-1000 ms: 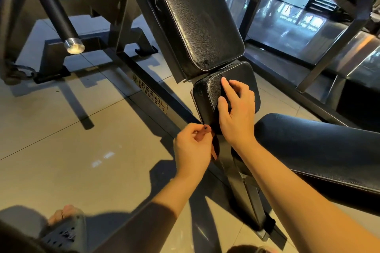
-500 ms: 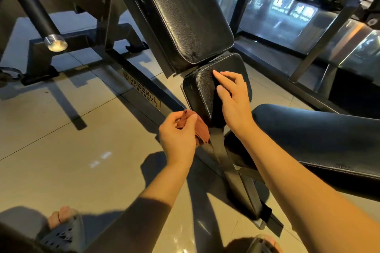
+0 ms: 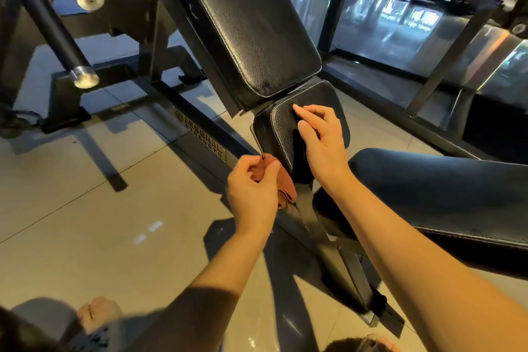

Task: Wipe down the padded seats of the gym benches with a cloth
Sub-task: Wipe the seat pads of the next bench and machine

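— How is the seat pad (image 3: pixel 275 134) covered?
— Black grained leatherette is seen, faintly glossy, as on the back pad (image 3: pixel 257 23).
— And the cloth (image 3: pixel 287 187)?
— Soft, matt, rust-coloured fabric is shown.
— The frame (image 3: pixel 200 134)?
— Matt black painted metal; the bar ends (image 3: pixel 85 77) are left bare and brushed. The floor tiles (image 3: pixel 71 208) are glazed glossy.

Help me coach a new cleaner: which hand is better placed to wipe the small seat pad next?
Left, probably. The left hand grips the cloth right beside the seat pad, at its near left corner. The right hand rests on the pad with loose fingers and holds no cloth, so it suits steadying.
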